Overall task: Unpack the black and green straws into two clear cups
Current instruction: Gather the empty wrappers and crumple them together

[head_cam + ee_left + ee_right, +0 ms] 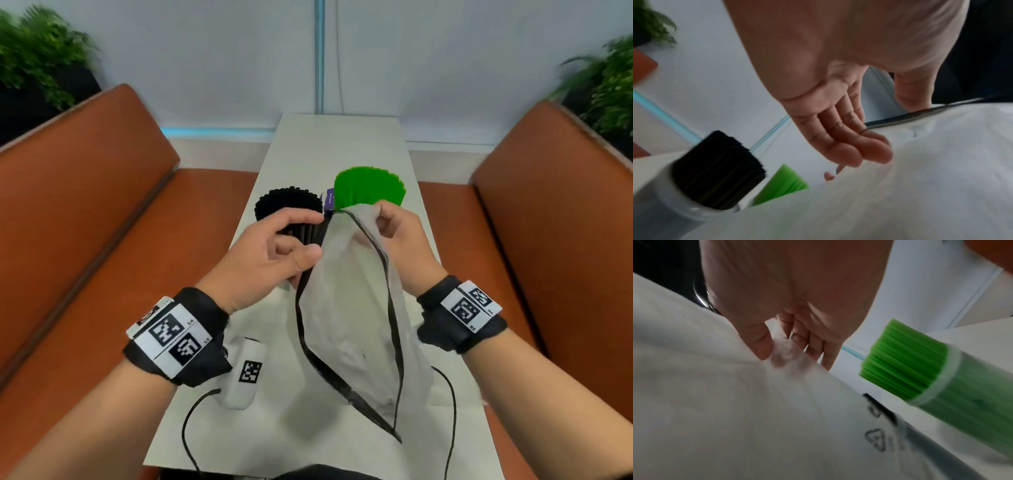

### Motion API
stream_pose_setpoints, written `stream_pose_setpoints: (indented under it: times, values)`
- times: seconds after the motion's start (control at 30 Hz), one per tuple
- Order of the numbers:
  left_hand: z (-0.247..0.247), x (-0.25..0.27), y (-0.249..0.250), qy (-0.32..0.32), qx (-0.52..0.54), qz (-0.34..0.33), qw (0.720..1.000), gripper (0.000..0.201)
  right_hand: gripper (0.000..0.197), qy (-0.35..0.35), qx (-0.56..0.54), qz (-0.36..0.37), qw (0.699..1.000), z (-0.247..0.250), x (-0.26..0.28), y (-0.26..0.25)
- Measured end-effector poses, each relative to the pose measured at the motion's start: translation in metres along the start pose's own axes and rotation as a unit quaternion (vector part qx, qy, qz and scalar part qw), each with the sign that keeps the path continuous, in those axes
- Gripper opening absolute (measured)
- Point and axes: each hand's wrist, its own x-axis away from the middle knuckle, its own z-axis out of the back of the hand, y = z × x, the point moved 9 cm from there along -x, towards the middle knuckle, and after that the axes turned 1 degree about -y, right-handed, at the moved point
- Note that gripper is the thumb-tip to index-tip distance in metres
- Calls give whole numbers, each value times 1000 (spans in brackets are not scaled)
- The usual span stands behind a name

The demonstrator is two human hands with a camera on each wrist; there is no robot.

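Black straws (289, 205): packed upright in a clear cup (694, 209) on the table (342, 137), toward its far end and left edge; tips fanned out above the rim.
Green straws (370, 186): packed upright in a second clear cup (972, 415), just beside the first, nearer the right edge of the table.
Bag (346, 308): thin frosted plastic with a black zip strip along its mouth; held up above the middle of the table, looks flat and emptied; a printed recycling mark on one face.
Left hand (270, 253): fingers curled, thumb and fingers closed on the bag's left edge near the mouth.
Right hand (399, 236): thumb and fingers pinching the bag's upper corner; film bunched between them in the right wrist view.
Progress: both colours appear to stand in their cups; likely only the bag left to put down.
Handling, bag: very light, limp, slippery; likely to sag or flutter; best held by the stiffer zip strip.
Handling, straws: light, thin, smooth plastic tubes, stiff but easily kinked; best gathered around the middle as a bundle.
Handling, cups: light and top-heavy with tall straws; a knock from the bag could tip one.
Also on the table: small white block (245, 370) with a square code marker, near the left edge; black cables (191, 421) trailing to the near edge.
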Motion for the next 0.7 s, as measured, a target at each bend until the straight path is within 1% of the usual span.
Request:
stream_pose_setpoints:
  times: [0.07, 0.1, 0.13, 0.17, 0.23, 0.3, 0.33, 0.37, 0.4, 0.43, 0.47, 0.5, 0.57, 0.6, 0.63, 0.67, 0.7]
  values:
    - [6, -4, 25, 5, 52, -46, 998, 56, 24, 32, -15, 27, 999, 10, -5, -23]
    - [8, -6, 35, -3, 73, -65, 995, 59, 21, 45, -5, 42, 998, 15, -7, -33]
    - [9, -9, 42, -13, 81, -79, 993, 59, 15, 52, 15, 57, 997, 22, -9, -40]
    - [9, -12, 46, -20, 83, -87, 993, 54, 11, 52, 43, 70, 995, 27, -10, -46]
    - [8, -18, 46, -16, 44, -92, 995, 34, 17, 43, 112, 85, 989, 38, -10, -51]
    - [6, -27, 35, -5, -66, -81, 994, 9, 23, 32, 207, 85, 974, 53, -11, -48]
    - [6, -32, 26, 6, -152, -72, 986, 13, 25, 22, 265, 80, 961, 60, -11, -45]
    - [8, -37, 18, 21, -246, -61, 967, 22, 26, 7, 321, 72, 944, 65, -10, -40]
    - [11, -40, 13, 45, -309, -45, 949, 24, 26, -10, 365, 60, 929, 69, -9, -34]
    - [16, -43, 11, 73, -331, -35, 940, 21, 26, -21, 389, 48, 920, 72, -6, -28]
    - [19, -44, 8, 88, -324, -31, 941, 19, 26, -15, 397, 38, 917, 77, -4, -24]
    - [19, -46, 3, 94, -284, -26, 954, 19, 26, 9, 392, 29, 919, 85, -1, -22]
    - [11, -48, -13, 62, -146, 14, 987, 24, 24, 92, 358, 5, 929, 109, 2, -20]
    - [5, -48, -20, 33, -107, 31, 993, 29, 22, 133, 335, -10, 933, 121, 5, -20]
    - [-2, -49, -24, 1, -102, 35, 994, 34, 21, 164, 309, -24, 937, 132, 7, -19]
    - [-8, -49, -29, -26, -125, 36, 991, 35, 22, 185, 283, -37, 940, 142, 9, -17]
    - [-11, -50, -36, -46, -158, 47, 985, 27, 25, 199, 259, -47, 944, 149, 11, -15]
